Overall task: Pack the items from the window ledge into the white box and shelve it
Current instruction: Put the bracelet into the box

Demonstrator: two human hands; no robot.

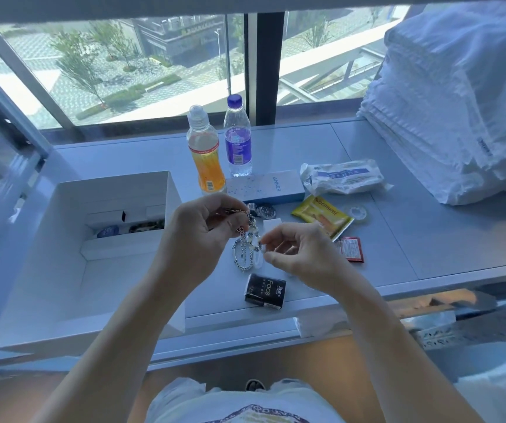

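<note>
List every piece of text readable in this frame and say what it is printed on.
"ANKER": long pale blue box.
"Face": black tissue pack.
"Nacimmi", roughly, partly blurred: yellow sachet.
Labels on the orange drink bottle, the purple-label water bottle, the white wipes pack and the red sachet: too small or blurred to read.

Shiny metal bracelet (247,245), clear plastic bottles (237,138), glossy ledge (398,239)

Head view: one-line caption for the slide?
Both hands hold beaded bracelets above the window ledge, beside the open white box.
</note>
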